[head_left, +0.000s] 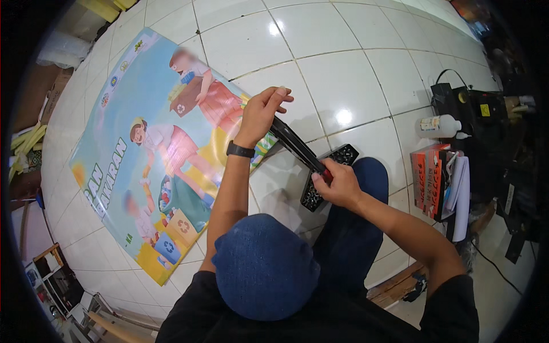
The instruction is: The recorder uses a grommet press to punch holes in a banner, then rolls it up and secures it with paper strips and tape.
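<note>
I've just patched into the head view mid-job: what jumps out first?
A big colourful poster with cartoon children and recycling bins lies flat on the white tiled floor, left of centre. At its right edge, the left hand and right hand hold a long black tool above a black tray.

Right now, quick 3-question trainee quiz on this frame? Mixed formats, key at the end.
1. True or false: both hands grip the long black tool.
2. Multiple choice: the right hand holds the tool at A) its red-handled end, B) its middle, C) the end by the poster.
3. Fill in: the black tray of small round parts lies on the white ____ floor.

Key
1. True: the left hand holds the far end, over the edge of the colourful poster, with its fingers curled round it.
2. A
3. tiled
</note>
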`<state>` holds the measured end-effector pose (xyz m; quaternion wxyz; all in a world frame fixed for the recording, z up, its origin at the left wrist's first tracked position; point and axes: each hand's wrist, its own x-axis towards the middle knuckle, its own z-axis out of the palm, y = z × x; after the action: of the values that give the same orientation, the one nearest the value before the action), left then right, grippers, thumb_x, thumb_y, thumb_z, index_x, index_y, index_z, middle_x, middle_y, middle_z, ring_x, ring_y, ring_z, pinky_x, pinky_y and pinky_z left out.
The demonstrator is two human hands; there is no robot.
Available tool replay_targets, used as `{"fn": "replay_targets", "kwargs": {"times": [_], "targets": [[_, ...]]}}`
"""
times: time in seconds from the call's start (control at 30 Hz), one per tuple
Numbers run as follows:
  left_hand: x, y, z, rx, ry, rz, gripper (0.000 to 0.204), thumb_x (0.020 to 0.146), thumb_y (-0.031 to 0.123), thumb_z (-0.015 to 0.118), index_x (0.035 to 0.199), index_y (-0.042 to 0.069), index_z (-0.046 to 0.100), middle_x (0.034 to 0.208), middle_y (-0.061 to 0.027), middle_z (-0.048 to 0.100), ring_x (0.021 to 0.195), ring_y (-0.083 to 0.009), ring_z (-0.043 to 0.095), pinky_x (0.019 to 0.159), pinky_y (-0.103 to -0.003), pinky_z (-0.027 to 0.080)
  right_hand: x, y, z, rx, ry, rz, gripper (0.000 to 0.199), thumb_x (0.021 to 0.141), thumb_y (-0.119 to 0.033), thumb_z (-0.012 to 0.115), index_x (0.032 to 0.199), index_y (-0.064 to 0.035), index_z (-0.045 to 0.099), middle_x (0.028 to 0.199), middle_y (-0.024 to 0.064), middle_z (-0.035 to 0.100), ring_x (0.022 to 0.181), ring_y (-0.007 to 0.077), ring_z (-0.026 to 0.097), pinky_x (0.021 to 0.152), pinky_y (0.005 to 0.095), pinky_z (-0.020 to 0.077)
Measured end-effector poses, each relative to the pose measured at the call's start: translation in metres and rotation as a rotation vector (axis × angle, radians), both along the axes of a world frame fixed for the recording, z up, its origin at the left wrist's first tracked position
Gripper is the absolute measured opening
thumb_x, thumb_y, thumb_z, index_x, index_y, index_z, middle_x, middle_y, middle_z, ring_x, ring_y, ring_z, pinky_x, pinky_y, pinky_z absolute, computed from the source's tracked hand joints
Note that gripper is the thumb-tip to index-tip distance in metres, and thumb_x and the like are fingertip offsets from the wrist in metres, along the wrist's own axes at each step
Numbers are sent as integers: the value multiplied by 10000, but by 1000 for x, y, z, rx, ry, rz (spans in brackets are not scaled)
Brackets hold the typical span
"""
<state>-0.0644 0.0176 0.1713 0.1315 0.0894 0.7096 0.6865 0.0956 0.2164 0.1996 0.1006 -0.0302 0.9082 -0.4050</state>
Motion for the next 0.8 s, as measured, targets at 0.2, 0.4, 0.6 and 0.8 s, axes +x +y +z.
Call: {"fn": "replay_targets", "kwargs": {"times": [0.2, 0.4, 0.6, 0.8], "targets": [[-5, -2, 2, 26, 23, -42, 494, 986, 417, 522, 1116, -37, 666, 1020, -103, 713, 878, -175, 650, 813, -297, 513, 8, 0, -5, -19, 51, -38, 275, 839, -282, 655, 826, -14, 591, 594, 154, 550, 545, 351, 579, 562, 425, 473], [14, -10, -54, 254, 184, 383, 614, 1067, 439, 259, 1139, -38, 639, 1122, -130, 671, 1011, -209, 610, 943, -341, 447, -8, 4, 41, -568, -570, 10, 308, 909, -305, 602, 969, -3, 621, 747, 100, 644, 668, 215, 642, 627, 338, 522], [96, -11, -129, -472, 492, 454, 431, 838, 155, 610, 1240, 12, 550, 1287, -207, 524, 1195, -353, 495, 1003, -419, 398, -4, 56, 64, -1142, -694, 290, 493, 966, -430, 500, 1018, 49, 603, 875, 136, 670, 803, 219, 688, 688, 340, 571], [96, -14, -135, -748, 475, 342, 554, 744, 79, 696, 1280, 109, 561, 1298, -179, 539, 1197, -357, 508, 976, -452, 406, 27, 39, -29, 228, -397, 60, 414, 862, -363, 697, 1018, 14, 632, 865, 138, 679, 817, 267, 670, 719, 393, 521]]}}
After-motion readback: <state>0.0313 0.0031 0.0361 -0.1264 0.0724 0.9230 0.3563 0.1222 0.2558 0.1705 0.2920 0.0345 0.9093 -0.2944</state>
